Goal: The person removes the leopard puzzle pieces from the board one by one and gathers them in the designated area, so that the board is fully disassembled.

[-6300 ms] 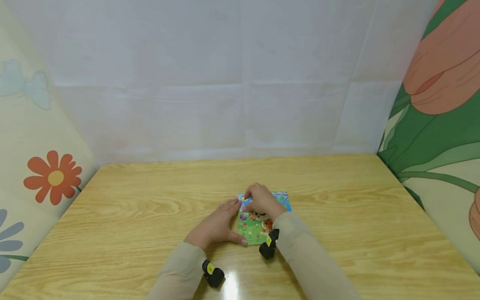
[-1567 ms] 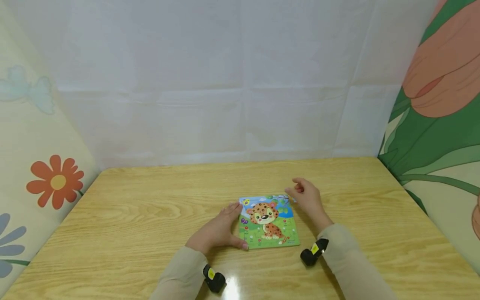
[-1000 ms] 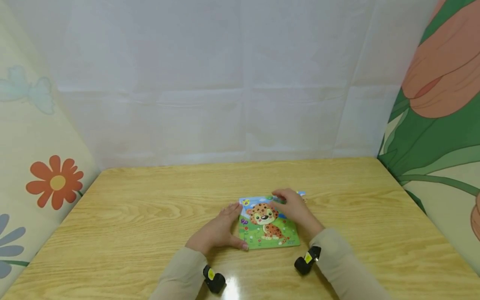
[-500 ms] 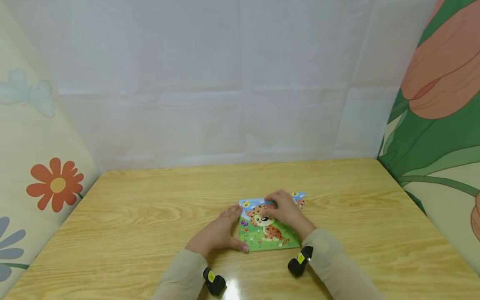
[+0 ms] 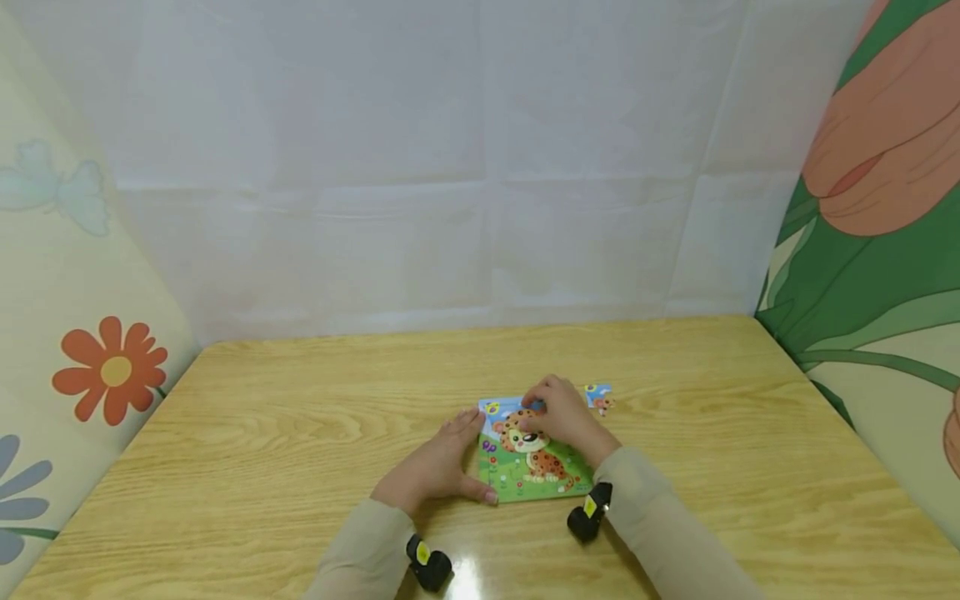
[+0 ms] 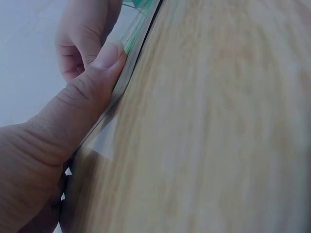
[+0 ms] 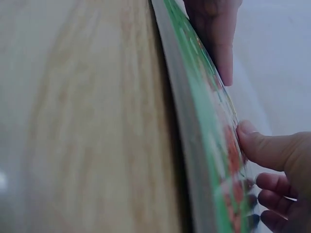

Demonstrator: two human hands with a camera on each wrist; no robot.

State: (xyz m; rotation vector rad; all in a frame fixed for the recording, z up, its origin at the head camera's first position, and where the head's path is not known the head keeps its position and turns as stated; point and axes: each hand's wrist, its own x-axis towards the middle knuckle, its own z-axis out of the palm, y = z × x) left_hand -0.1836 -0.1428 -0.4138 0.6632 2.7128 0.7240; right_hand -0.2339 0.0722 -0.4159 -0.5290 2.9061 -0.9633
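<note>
A square leopard jigsaw puzzle [image 5: 517, 483] lies flat on the table, its picture facing up. My left hand [image 5: 438, 462] is spread along its left side, fingertips at the upper left corner and thumb at the lower left one. In the left wrist view the left thumb [image 6: 92, 80] rests on the puzzle's near edge. My right hand [image 5: 570, 417] is over the upper part, thumb and forefinger at the leopard's head. The right wrist view shows the right thumb [image 7: 265, 145] on the puzzle's face; I cannot tell whether a piece is pinched. A loose puzzle piece [image 5: 600, 398] lies beyond the upper right corner.
The wood-grain table [image 5: 300, 400] reaches back to a white cloth [image 5: 375, 233]. Walls with painted flowers stand at both sides. A small black camera sits on each wrist, the left camera [image 5: 429, 565] close over the tabletop.
My right hand has gone from the upper left of the puzzle to its right side, then back left over the leopard's head. The loose piece now lies uncovered at the upper right. The left hand stays put.
</note>
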